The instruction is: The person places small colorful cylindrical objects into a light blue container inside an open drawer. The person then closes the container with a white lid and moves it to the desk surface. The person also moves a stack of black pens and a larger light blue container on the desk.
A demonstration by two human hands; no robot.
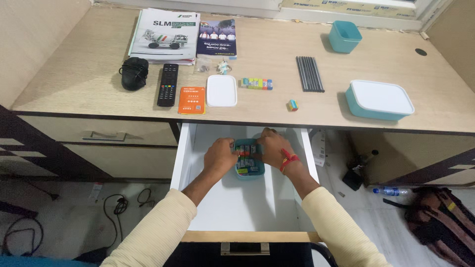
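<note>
**Two hands on a small box in the open drawer**

The white drawer (208,207) is pulled out from under the bench (99,74); a small teal box (249,160) sits inside it, near the back, on the drawer's floor; the box is full of little colourful blocks, packed side by side.

The left hand (220,157) grips the left side of the small teal box, with its fingers curled over the edge; the right hand (273,148) grips the right side and the back corner, fingers bent down on it too; a red band (288,160) goes round the right wrist; both arms wear pale yellow sleeves.

Up on the bench, a white lid (221,90) lies flat just above the drawer; an orange card (191,100) lies right beside it, to the left; next comes a black remote (167,84), then a black mouse (134,73); two booklets (166,35) rest at the back.

A row of colourful blocks (256,83) sits to the right of the white lid; one lone block (292,105) lies further right, near the bench edge; a bunch of dark pencils (309,73) lies side by side; an open teal tub (345,36) stands at the back; a bigger teal box with a white lid (379,100) sits at the right.
</note>
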